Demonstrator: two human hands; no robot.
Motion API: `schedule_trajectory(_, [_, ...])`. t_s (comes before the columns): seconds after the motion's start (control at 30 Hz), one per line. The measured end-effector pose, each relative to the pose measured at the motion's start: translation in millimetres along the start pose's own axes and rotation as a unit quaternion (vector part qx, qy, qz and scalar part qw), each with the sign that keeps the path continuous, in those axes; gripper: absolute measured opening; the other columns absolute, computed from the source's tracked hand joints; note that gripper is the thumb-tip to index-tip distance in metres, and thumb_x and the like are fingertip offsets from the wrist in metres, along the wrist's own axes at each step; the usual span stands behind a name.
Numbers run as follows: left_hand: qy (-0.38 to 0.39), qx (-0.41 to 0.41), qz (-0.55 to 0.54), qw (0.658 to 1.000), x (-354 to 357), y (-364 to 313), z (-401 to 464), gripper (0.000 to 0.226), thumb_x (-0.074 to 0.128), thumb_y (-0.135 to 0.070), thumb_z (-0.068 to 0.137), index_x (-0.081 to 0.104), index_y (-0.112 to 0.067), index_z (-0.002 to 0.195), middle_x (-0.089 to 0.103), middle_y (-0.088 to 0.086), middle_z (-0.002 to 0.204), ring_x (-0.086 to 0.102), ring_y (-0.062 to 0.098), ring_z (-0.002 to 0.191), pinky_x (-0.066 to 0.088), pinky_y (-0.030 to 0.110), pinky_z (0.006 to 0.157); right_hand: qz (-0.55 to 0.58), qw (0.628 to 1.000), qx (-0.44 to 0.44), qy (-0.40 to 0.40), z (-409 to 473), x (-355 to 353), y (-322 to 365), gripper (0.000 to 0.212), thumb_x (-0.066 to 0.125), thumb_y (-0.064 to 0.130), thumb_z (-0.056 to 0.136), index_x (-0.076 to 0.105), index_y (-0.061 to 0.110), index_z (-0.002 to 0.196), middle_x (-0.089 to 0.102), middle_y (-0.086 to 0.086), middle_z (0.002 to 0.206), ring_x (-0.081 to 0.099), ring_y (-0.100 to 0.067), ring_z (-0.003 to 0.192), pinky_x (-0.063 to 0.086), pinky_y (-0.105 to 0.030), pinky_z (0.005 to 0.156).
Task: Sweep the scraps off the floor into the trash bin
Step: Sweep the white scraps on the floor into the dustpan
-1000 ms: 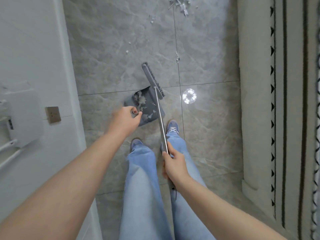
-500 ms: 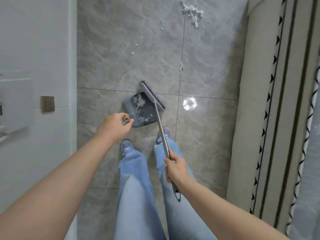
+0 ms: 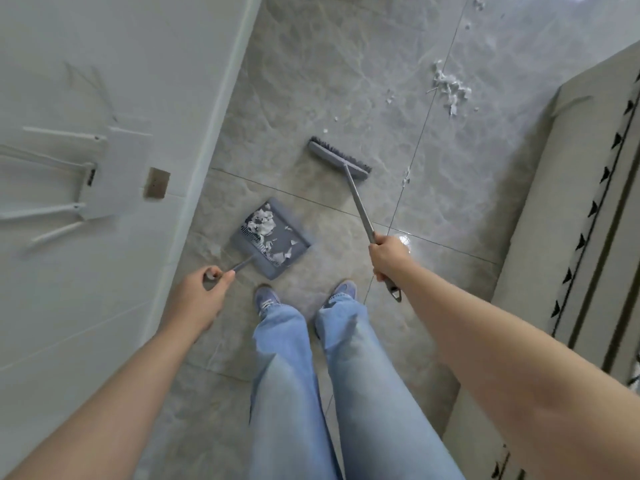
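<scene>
Broom [image 3: 347,174] handle: middle hidden inside right hand [image 3: 387,255].
Dustpan [image 3: 272,239] handle: end covered by left hand [image 3: 201,295].
Rug [image 3: 585,216]: cut by right edge.

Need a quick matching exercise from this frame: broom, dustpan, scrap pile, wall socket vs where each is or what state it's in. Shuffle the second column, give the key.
Things:
1. broom
2. dustpan
3. scrap pile
4. wall socket

Place or state:
A. loose on the floor tiles, beyond the broom head
B. on the white wall at the left
C. handle gripped by the right hand
D. holds white scraps, handle pinched by the left hand

Pairs: 1-C, 2-D, 3-A, 4-B
</scene>
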State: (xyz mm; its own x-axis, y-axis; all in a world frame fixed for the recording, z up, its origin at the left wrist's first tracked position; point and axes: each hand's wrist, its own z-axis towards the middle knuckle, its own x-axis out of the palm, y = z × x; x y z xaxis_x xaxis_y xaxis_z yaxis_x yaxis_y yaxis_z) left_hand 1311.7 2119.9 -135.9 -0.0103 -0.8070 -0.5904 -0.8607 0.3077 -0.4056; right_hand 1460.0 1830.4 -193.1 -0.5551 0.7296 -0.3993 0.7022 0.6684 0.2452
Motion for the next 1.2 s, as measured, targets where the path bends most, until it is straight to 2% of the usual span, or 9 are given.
schedule_trajectory(0.2, [-0.023,-0.006,-0.023,0.999,6.4,15.8,16.4,0.034,0.062,-0.046,0.088,0.056,-0.016,0.074,0.051,0.005,0.055,0.058,0.043,0.06,0.047,0.039,0.058,-0.044,0.996,0.014,0.071,-34.6,73.2,-16.4,0.042,0.036,0.017,0.099,0.049,0.019,0.138,0.05,-0.012,0.093,0.051,-0.024,0.048,0.046,-0.026,0.039])
schedule_trajectory(0.3, [-0.029,-0.012,-0.028,0.999,-2.6,16.1,26.0,0.036,0.06,-0.048,0.088,0.056,-0.017,0.07,0.06,0.022,0.065,0.064,0.048,0.073,0.055,0.049,0.063,0.045,0.994,0.031,0.096,-56.9,85.6,-35.2,0.039,0.04,0.017,0.1,0.053,0.019,0.137,0.043,-0.002,0.079,0.041,-0.016,0.045,0.037,-0.022,0.037])
schedule_trajectory(0.4, [-0.023,-0.033,-0.042,0.998,-13.2,15.7,32.3,0.033,0.06,-0.043,0.091,0.056,-0.016,0.072,0.055,0.019,0.058,0.055,0.035,0.047,0.048,0.037,0.049,0.073,0.993,-0.005,0.093,-81.8,83.5,-46.9,0.041,0.038,0.015,0.101,0.048,0.022,0.141,0.037,0.002,0.057,0.034,-0.011,0.04,0.034,-0.021,0.038])
schedule_trajectory(0.5, [0.008,-0.058,-0.077,0.995,-14.7,18.2,34.9,0.03,0.059,-0.034,0.094,0.054,-0.015,0.072,0.043,0.003,0.041,0.037,0.019,0.03,0.036,0.021,0.039,0.014,0.998,-0.053,0.038,-89.3,88.6,-41.6,0.044,0.038,0.019,0.1,0.047,0.028,0.142,0.042,0.005,0.065,0.039,-0.013,0.05,0.042,-0.025,0.049])
schedule_trajectory(0.57, [0.023,-0.067,-0.095,0.993,-10.6,12.6,35.2,0.031,0.06,-0.033,0.094,0.053,-0.015,0.069,0.042,0.0,0.038,0.034,0.016,0.027,0.033,0.02,0.037,0.01,0.999,-0.047,0.012,-75.4,90.3,-27.3,0.045,0.038,0.018,0.099,0.046,0.03,0.142,0.043,0.002,0.064,0.04,-0.017,0.05,0.041,-0.022,0.041])
schedule_trajectory(0.77, [0.062,-0.067,-0.13,0.987,-11.7,15.4,39.6,0.033,0.059,-0.032,0.094,0.049,-0.015,0.067,0.04,0.0,0.037,0.031,0.015,0.027,0.032,0.02,0.036,-0.059,0.996,0.009,0.071,-60.3,126.2,4.3,0.024,0.036,0.01,0.097,0.055,0.021,0.109,0.048,-0.007,0.062,0.047,-0.023,0.041,0.046,-0.029,0.046])
schedule_trajectory(0.87, [0.084,-0.06,-0.13,0.986,-18.0,23.5,37.6,0.033,0.058,-0.032,0.094,0.048,-0.015,0.068,0.041,0.001,0.039,0.031,0.016,0.027,0.034,0.021,0.037,0.021,0.994,0.034,0.102,-84.7,143.1,0.8,0.029,0.04,0.008,0.1,0.056,0.027,0.114,0.038,-0.002,0.056,0.035,-0.016,0.037,0.032,-0.023,0.04])
schedule_trajectory(1.03, [0.111,-0.059,-0.141,0.982,-32.0,34.6,40.2,0.034,0.059,-0.029,0.094,0.046,-0.012,0.068,0.038,-0.002,0.032,0.03,0.016,0.027,0.033,0.021,0.037,0.088,0.994,-0.004,0.07,-123.2,159.3,-5.3,0.028,0.043,0.02,0.101,0.048,0.034,0.077,0.039,-0.001,0.058,0.035,-0.013,0.042,0.029,-0.025,0.043])
schedule_trajectory(1.2, [0.146,-0.028,-0.129,0.98,-39.0,37.3,43.2,0.033,0.06,-0.026,0.095,0.046,-0.012,0.068,0.039,-0.004,0.032,0.032,0.017,0.027,0.033,0.021,0.037,0.186,0.982,0.015,0.006,-123.6,167.8,19.1,0.031,0.041,0.01,0.1,0.056,0.024,0.123,0.037,-0.004,0.056,0.033,-0.011,0.032,0.028,-0.017,0.034])
